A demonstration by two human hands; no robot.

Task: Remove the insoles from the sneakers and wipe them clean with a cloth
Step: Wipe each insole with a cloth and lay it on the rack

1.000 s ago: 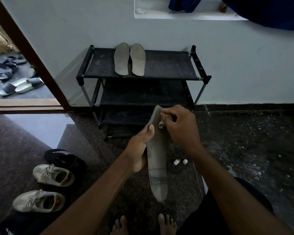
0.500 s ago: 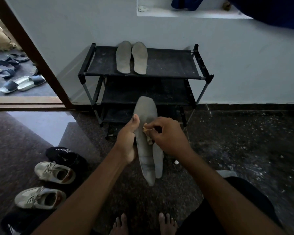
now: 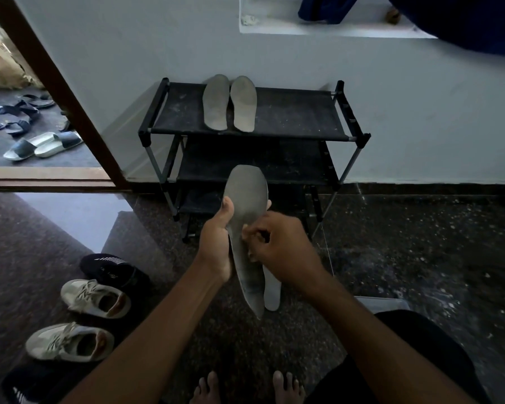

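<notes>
From the head view, the wiping step is under way. The left hand [image 3: 216, 243] grips a grey insole [image 3: 247, 217] upright in mid-air, thumb on its edge, with a second insole [image 3: 272, 293] just behind it. The right hand [image 3: 280, 246] has its fingers curled, pinching a mostly hidden cloth [image 3: 250, 254] against the insole's face. Next, I judge, strokes along its length, then setting it on the shoe rack [image 3: 289, 121] beside the two insoles [image 3: 216, 103] already there. Pale sneakers [image 3: 95, 297] sit on the dark speckled floor [image 3: 420, 258] by a doorway [image 3: 56, 83].
</notes>
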